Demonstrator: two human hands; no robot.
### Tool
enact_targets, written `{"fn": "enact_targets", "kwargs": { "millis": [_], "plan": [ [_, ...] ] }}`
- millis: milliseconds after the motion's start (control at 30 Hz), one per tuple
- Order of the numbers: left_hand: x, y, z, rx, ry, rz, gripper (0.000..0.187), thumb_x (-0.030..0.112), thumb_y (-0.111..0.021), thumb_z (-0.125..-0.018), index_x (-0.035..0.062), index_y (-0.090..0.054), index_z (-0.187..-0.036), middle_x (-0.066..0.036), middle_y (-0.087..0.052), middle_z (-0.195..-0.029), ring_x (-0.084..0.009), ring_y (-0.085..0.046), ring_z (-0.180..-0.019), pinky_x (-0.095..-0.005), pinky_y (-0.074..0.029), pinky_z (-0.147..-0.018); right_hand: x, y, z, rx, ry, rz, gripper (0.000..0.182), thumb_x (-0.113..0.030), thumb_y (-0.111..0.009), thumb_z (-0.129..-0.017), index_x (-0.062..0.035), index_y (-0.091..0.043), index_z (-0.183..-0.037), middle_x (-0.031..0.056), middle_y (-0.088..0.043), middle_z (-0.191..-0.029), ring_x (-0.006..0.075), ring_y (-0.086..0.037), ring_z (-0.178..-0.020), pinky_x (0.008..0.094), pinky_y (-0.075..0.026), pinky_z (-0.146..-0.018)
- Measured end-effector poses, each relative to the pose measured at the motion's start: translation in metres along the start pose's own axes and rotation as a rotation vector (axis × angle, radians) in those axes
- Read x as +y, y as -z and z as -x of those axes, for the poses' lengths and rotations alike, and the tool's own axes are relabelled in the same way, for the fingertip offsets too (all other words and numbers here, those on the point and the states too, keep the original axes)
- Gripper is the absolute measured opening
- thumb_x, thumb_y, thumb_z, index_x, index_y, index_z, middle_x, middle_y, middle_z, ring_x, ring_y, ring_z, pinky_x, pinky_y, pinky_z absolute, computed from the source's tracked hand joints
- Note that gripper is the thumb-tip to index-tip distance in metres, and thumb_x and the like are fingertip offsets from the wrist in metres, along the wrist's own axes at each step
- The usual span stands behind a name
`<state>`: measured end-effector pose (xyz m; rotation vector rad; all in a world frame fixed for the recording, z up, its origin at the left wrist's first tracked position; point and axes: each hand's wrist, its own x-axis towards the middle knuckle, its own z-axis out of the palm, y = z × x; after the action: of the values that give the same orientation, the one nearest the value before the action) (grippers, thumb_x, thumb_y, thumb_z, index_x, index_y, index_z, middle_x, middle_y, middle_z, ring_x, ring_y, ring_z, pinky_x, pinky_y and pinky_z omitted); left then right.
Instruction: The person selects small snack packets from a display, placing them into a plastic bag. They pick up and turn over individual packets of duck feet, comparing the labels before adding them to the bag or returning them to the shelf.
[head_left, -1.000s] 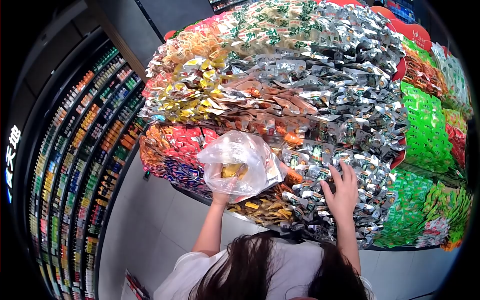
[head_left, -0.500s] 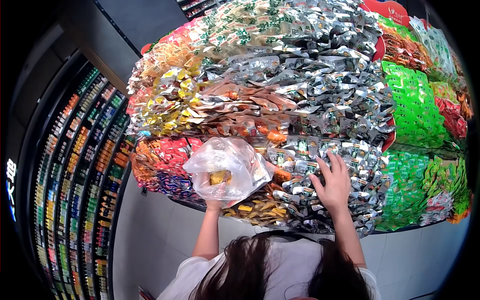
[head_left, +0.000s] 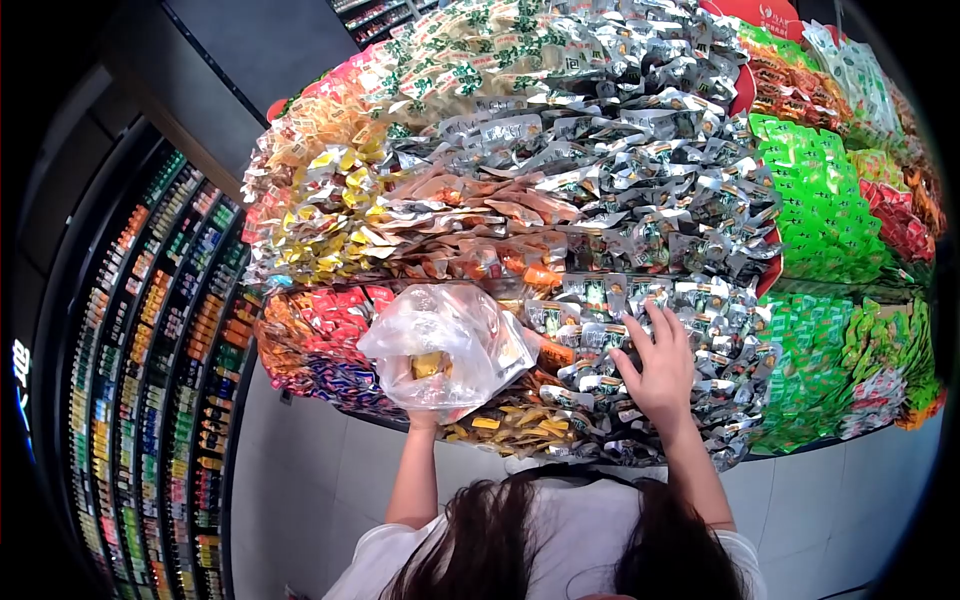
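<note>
The person wears a plain white fabric top (head_left: pixel 590 515) with short, loose sleeves (head_left: pixel 738 562) — long dark hair (head_left: pixel 485 535) falls over it in loose locks. The bare right hand (head_left: pixel 660 380) (ungloved) has slim, tapering fingers (head_left: pixel 657 322).

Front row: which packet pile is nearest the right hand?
The silver-and-black packets, directly beneath the right hand. The green packets lie farther right, the yellow-brown packets to its left.

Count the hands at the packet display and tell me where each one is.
2: the right hand, fingers spread at the silver packets, and the left hand, at the translucent bag, which hides most of it.
</note>
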<state>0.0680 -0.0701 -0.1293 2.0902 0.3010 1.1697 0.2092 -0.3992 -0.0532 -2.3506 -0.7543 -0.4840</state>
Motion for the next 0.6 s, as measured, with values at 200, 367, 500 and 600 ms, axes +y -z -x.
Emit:
{"fn": "enact_targets", "kwargs": {
  "millis": [200,367,500,600],
  "plan": [
    [0.011,0.002,-0.004,-0.022,-0.063,-0.122,0.072,0.038,-0.067,-0.07,-0.0032,-0.043,-0.124,-0.016,-0.046,-0.117,-0.0291,-0.044,-0.107,-0.0405,-0.034,-0.093,-0.001,0.0,0.001,0.014,-0.002,0.005,0.039,-0.028,-0.061,-0.078,-0.0087,-0.057,-0.112,0.0175,-0.044,-0.125,0.0387,-0.038,-0.115,0.0474,-0.03,-0.096],
    [-0.019,0.002,0.005,-0.005,-0.016,0.0,0.072,0.035,-0.067,-0.07,-0.0032,-0.04,-0.126,-0.017,-0.046,-0.119,-0.0303,-0.044,-0.109,-0.0414,-0.032,-0.094,-0.001,0.001,0.0,0.015,0.008,0.007,0.039,-0.027,-0.062,-0.078,-0.0087,-0.057,-0.112,0.0174,-0.044,-0.125,0.0384,-0.038,-0.115,0.0472,-0.03,-0.097],
    [-0.019,0.005,0.009,-0.034,0.044,0.015,0.071,0.033,-0.067,-0.07,-0.0035,-0.041,-0.125,-0.017,-0.047,-0.118,-0.0303,-0.044,-0.108,-0.0408,-0.033,-0.094,-0.001,-0.001,0.001,0.011,0.011,0.007,0.039,-0.027,-0.061,-0.078,-0.0087,-0.057,-0.112,0.0172,-0.045,-0.124,0.0383,-0.039,-0.115,0.0475,-0.031,-0.096],
    [0.001,0.002,0.0,-0.007,-0.004,0.074,0.071,0.032,-0.067,-0.07,-0.004,-0.041,-0.125,-0.017,-0.047,-0.117,-0.0296,-0.045,-0.108,-0.04,-0.033,-0.094,-0.001,0.0,0.003,0.032,0.018,0.018,0.039,-0.027,-0.062,-0.078,-0.0087,-0.057,-0.112,0.0174,-0.045,-0.123,0.0383,-0.039,-0.114,0.0473,-0.032,-0.095]
  ]
}}
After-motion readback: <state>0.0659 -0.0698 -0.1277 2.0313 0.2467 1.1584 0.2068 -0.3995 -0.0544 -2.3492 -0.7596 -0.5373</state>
